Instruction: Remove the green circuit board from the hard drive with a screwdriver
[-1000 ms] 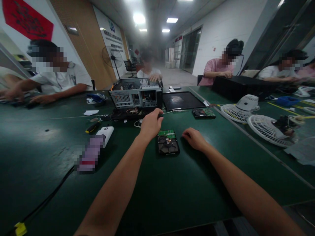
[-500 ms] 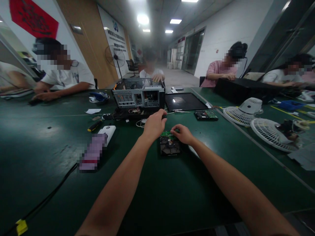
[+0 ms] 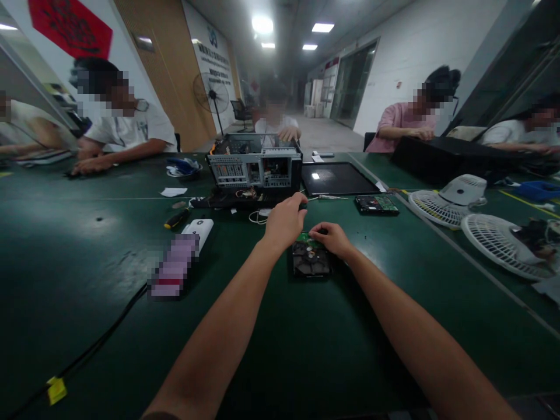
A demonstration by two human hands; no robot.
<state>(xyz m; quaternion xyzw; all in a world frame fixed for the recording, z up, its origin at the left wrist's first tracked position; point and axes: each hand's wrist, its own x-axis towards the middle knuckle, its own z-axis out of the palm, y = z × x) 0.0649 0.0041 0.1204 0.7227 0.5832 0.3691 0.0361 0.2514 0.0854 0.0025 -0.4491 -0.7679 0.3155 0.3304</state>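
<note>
So, right fingers (image 3: 318, 227) at the hard drive (image 3: 311, 262), left hand (image 3: 285, 224) nearby.

Ceiling lights (image 3: 262, 24) glare hazily above a dim, faintly shining tabletop (image 3: 280, 344).

The green table (image 3: 280, 361) carries a hard drive (image 3: 311, 262), around which lie a screwdriver (image 3: 177, 219) at ten o'clock, an open computer case (image 3: 254, 173) at eleven, a black panel (image 3: 343, 179) at one, a second drive (image 3: 377, 205) at two, a white fan grille (image 3: 494, 240) at three.
</note>
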